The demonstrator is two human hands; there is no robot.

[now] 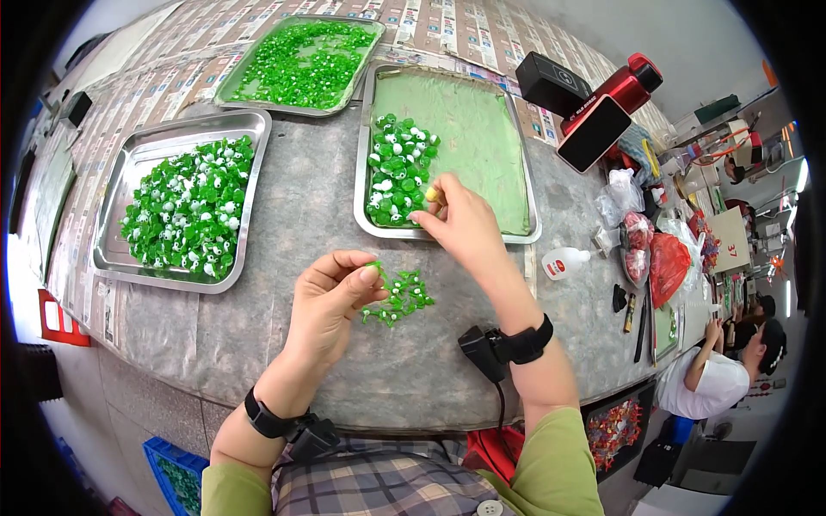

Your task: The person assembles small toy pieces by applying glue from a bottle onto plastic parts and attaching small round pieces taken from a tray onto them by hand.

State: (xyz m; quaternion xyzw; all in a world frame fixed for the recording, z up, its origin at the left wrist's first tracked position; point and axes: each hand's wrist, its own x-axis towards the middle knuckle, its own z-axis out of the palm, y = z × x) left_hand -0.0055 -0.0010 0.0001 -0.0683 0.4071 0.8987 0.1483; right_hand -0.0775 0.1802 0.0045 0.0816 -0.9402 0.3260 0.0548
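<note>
My left hand is raised over the grey table cover, thumb and forefinger pinching a small green piece. Just beside its fingertips lies a little heap of green pieces with white dots. Over the near left part of the green-lined metal tray is my right hand, its thumb and forefinger apart, with yellow on one fingertip. Green-and-white pieces shaped like small eyed figures sit in rows along that tray's left side, right at the fingertips. I see nothing held between those fingers.
At left stands a metal tray heaped with green-and-white pieces; behind is another tray of green pieces. A white bottle, phone, red flask, black box and red bag stand rightward. Another person sits far right.
</note>
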